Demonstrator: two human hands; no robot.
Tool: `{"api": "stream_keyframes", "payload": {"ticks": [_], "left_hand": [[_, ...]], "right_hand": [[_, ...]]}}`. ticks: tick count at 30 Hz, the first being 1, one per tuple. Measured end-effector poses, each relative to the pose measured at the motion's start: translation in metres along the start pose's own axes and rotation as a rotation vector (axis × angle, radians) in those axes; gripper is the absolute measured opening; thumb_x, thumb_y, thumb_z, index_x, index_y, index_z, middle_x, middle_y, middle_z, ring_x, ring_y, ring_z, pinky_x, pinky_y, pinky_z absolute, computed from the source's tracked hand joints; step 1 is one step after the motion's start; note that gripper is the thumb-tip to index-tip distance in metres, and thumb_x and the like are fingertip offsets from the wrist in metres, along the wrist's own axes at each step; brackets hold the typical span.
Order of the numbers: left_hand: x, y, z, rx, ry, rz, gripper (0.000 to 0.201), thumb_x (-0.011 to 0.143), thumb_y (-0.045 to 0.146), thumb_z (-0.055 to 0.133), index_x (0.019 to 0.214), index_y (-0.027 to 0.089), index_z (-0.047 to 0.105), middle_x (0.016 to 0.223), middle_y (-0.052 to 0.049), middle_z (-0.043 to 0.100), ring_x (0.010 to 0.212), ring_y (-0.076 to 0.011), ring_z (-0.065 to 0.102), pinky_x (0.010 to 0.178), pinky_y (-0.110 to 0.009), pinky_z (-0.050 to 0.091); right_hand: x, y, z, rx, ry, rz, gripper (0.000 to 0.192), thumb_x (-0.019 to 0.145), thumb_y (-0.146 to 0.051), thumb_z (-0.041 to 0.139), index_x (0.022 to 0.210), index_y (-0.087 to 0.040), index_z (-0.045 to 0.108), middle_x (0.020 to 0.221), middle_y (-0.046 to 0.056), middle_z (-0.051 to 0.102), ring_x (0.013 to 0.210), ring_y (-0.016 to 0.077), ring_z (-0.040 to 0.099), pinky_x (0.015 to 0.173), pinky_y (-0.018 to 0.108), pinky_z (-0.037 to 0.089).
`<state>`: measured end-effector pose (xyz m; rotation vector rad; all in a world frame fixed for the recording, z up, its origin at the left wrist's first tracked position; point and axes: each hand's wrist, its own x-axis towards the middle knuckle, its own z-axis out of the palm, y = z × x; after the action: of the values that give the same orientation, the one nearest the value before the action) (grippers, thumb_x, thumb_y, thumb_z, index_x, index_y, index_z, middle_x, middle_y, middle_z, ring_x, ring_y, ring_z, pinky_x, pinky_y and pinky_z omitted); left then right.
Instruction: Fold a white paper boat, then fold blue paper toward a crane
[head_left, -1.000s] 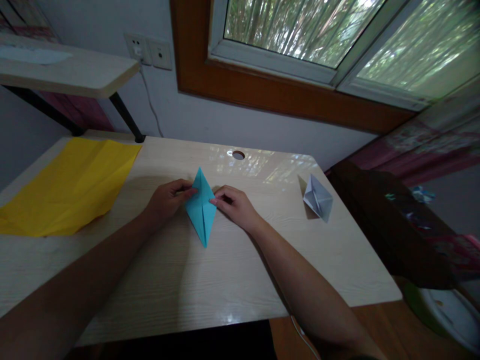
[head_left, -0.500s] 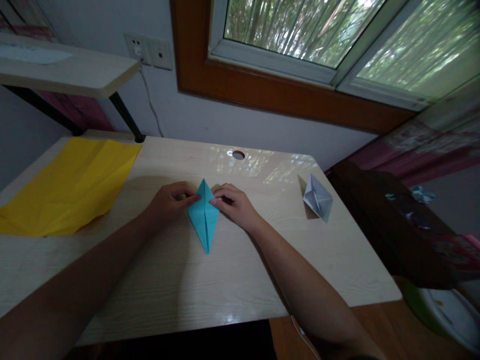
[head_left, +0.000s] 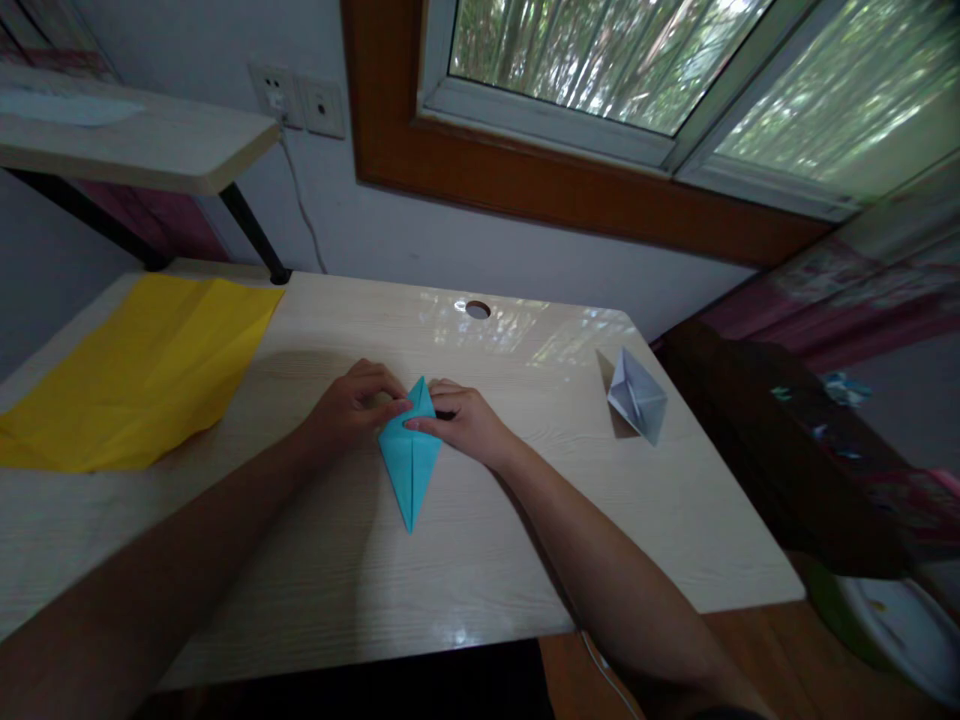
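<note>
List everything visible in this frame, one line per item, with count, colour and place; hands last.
folded paper: 1, teal, kite-shaped, flat on the table centre, its point toward the person
paper sheet: 1, yellow, creased, lying at the table's left end
paper boat: 1, pale grey, standing on the table's right side
table: 1, light wood, with a round cable hole near its far edge
shelf: 1, light wood on dark legs, upper left
wall sockets: 2, white, on the wall with a cable hanging down
window: 1, white frame in a brown surround, greenery outside
left hand: 1, fingers pressing the teal paper's upper left edge
right hand: 1, fingers pressing its upper right edge
</note>
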<state>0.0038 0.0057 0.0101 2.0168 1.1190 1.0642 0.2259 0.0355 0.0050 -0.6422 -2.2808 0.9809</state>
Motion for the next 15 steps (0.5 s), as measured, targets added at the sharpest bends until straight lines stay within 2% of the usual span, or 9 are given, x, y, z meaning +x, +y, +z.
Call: {"api": "stream_keyframes", "payload": {"ticks": [8,15], "left_hand": [[-0.0018,-0.0015,-0.0016,-0.168,0.059,-0.122,0.027,0.084,0.046,0.072,0.075,0.02,0.069,0.08,-0.003,0.064,0.082,-0.0188,0.058,0.078,-0.032,0.046],[0.0008,-0.0001,-0.004,-0.2,0.075,-0.194,0.029,0.083,0.046,0.072,0.073,0.019,0.067,0.076,-0.002,0.062,0.076,-0.0172,0.058,0.073,-0.029,0.046]], "right_hand": [[0.0014,-0.003,0.0052,0.016,-0.149,0.031,0.037,0.09,-0.041,0.071,0.062,-0.02,0.058,0.07,-0.001,0.056,0.074,0.0156,0.055,0.08,0.031,0.045],[0.0026,-0.0063,0.0032,-0.006,-0.189,0.035,0.038,0.09,-0.04,0.07,0.061,-0.021,0.056,0.07,-0.002,0.056,0.07,0.0151,0.053,0.081,0.032,0.045]]}}
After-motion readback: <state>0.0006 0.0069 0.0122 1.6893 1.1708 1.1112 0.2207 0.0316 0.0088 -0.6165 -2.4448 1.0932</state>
